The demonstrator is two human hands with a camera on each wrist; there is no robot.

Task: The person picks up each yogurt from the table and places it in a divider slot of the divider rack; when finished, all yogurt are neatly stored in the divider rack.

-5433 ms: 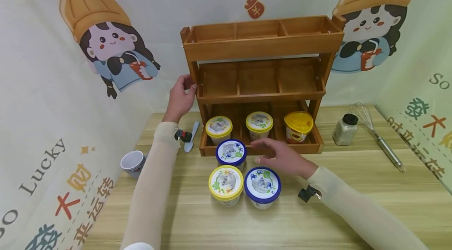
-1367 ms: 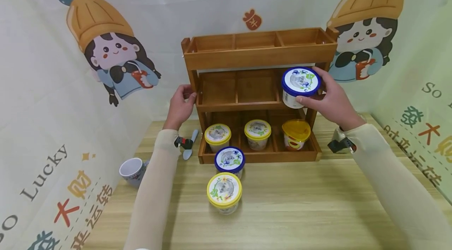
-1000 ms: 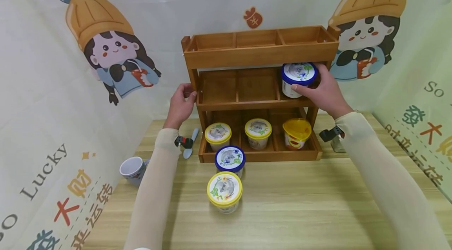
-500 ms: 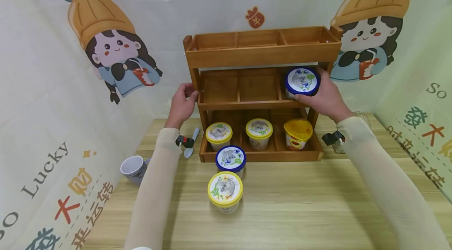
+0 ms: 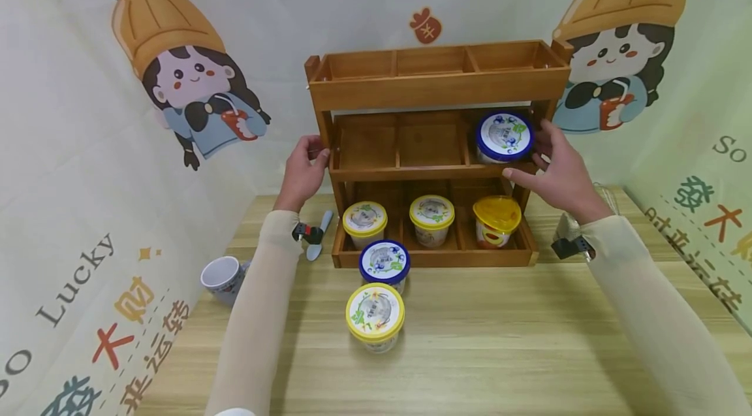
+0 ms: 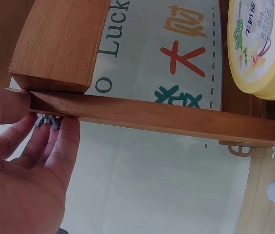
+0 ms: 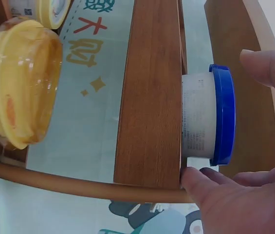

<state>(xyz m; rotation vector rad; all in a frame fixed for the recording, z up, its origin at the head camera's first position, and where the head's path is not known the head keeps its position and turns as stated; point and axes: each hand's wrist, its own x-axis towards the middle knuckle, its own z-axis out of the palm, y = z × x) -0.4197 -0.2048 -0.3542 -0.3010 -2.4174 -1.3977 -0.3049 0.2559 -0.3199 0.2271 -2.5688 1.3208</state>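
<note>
A three-tier wooden rack [image 5: 440,95] stands against the back cloth. My left hand [image 5: 303,171] grips its left upright post [image 6: 152,114], thumb on one side and fingers on the other. A blue-lidded tub [image 5: 505,135] stands in the middle tier's right compartment. My right hand [image 5: 564,174] is just right of that tub, thumb apart from it and fingers spread around the rack's right side. In the right wrist view a fingertip lies by the tier's front board [image 7: 149,97]. Another blue-lidded tub [image 5: 384,260] and a yellow-lidded tub [image 5: 375,311] stand on the table before the rack.
Two yellow-lidded tubs, one left [image 5: 364,220] and one middle [image 5: 432,213], and a cup with a yellow domed lid [image 5: 497,217] fill the bottom tier. A mug [image 5: 221,275] and a pale spoon [image 5: 319,236] lie left. A jar and whisk are partly hidden behind my right arm.
My right hand has carried the blue-lidded tub from the table into the middle tier's right compartment, let go and drawn off to the right. My left hand has stayed on the post.
</note>
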